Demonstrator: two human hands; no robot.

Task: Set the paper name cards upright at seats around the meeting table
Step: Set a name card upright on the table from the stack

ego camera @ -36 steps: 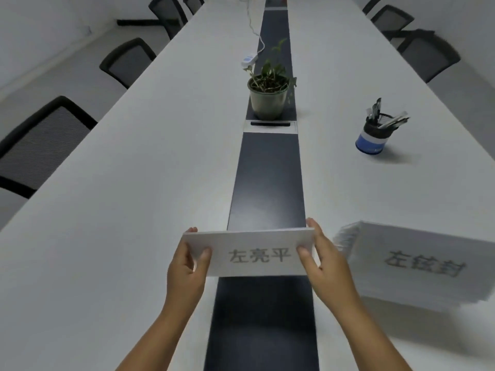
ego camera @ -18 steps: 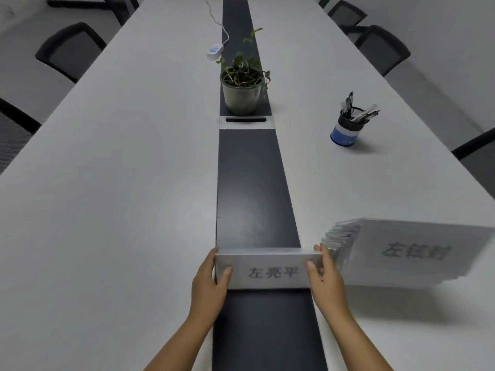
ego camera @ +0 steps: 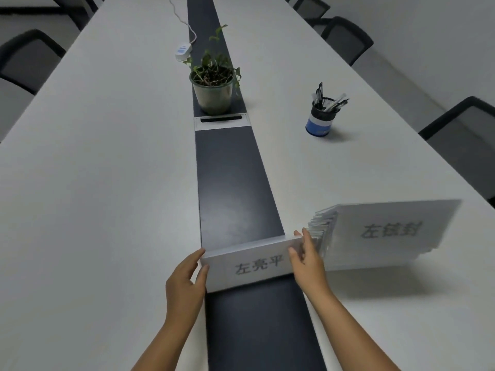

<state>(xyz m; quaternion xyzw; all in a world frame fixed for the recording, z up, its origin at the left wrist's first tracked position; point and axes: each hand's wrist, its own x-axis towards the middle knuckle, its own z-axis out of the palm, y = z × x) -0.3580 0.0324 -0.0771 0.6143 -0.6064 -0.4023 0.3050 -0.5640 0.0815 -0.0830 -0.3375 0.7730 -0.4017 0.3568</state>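
1. The name card [ego camera: 254, 265] has come down. A second ago it was held up in the air above the dark centre strip [ego camera: 235, 188]; now its lower edge sits on that strip at the near end of the desk [ego camera: 101, 183], printed face toward the person.

2. The left hand [ego camera: 184, 285] grips the card's left end, thumb on the front face and fingers curled behind. The right hand [ego camera: 308, 261] grips the right end the same way. Both hands are closed on the card, not yet released.

3. The card looks folded, with a narrow top ridge showing behind the front face. Whether its back panel is spread enough to make a stable tent I cannot quite tell, as the front face hides it.

4. The card's right end has moved close to the stack of remaining cards [ego camera: 388, 231], which lies fanned just beside the right hand. They are near, possibly touching at the corner.

5. For the task this means the first card is being stood up, at the head of the desk and on the strip. Judging by the thick stack, nearly all the placing is left, and the chairs [ego camera: 345, 38] along both sides have no cards in front of them.

6. The potted plant [ego camera: 213, 89] and pen holder [ego camera: 321, 119] stand well apart from the card, farther up the desk.
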